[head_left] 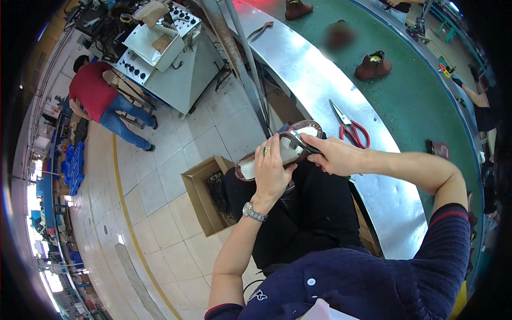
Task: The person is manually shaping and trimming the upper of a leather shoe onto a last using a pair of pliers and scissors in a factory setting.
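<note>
A brown shoe [247, 168] lies over my lap, its pale underside turned up. My left hand [271, 169] is closed round its middle, with the fingers across the sole. My right hand [335, 156] grips a pair of dark-handled pincers [289, 137], whose curved metal head rests at the wider end of the sole. My fingers partly cover the tool, and its jaw tips are hard to make out. On the metal bench edge [381, 200], just beyond my right hand, lie red-handled pliers [349, 125] with a long pointed nose.
A green conveyor belt [410, 112] carries several brown shoes, one of them a nearby ankle shoe [373, 66]. Another pair of pincers [260, 31] sits farther along the bench. An open cardboard box [205, 205] stands left of my legs. A person in red [98, 93] bends near a machine.
</note>
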Demonstrator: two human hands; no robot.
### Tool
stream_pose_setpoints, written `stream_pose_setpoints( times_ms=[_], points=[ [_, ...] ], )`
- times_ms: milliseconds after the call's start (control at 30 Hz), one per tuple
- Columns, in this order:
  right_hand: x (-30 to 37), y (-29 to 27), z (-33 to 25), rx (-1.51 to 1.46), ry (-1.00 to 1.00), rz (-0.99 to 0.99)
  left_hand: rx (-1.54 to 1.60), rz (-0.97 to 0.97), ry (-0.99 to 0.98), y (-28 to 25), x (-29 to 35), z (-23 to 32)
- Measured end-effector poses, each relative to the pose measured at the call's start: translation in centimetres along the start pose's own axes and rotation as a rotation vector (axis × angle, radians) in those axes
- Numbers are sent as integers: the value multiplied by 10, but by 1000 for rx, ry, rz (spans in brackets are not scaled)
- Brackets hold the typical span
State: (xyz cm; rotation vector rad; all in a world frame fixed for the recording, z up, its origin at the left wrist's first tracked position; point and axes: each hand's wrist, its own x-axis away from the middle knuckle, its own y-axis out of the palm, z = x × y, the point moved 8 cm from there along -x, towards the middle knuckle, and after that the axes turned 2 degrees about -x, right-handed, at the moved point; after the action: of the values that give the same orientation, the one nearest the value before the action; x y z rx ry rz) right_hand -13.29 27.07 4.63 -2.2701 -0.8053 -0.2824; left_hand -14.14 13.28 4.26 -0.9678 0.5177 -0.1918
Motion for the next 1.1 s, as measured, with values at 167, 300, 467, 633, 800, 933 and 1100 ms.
stream_pose_setpoints(
  times_ms=[167, 300, 467, 633, 800, 933, 1100],
  points=[
    [7, -8, -6, 147, -136, 171, -16, 85, 56, -1, 7, 0],
    [2, -40, -37, 548, -137, -36, -202, 129, 200, 5, 8, 0],
    [-8, -66, -54, 76, -236, 467, -370, 154, 285, 8, 7, 2],
    [-26, -39, -35, 471, -348, 317, -400, 114, 303, 16, 8, -1],
    [-29, -43, -16, 173, -123, 400, -372, 128, 257, 14, 5, 6],
    [-25, -49, -30, 315, -109, 316, -381, 116, 238, 13, 6, -2],
    [-34, -38, 2, 378, -125, 441, -373, 129, 221, 13, 1, 7]
  ],
)
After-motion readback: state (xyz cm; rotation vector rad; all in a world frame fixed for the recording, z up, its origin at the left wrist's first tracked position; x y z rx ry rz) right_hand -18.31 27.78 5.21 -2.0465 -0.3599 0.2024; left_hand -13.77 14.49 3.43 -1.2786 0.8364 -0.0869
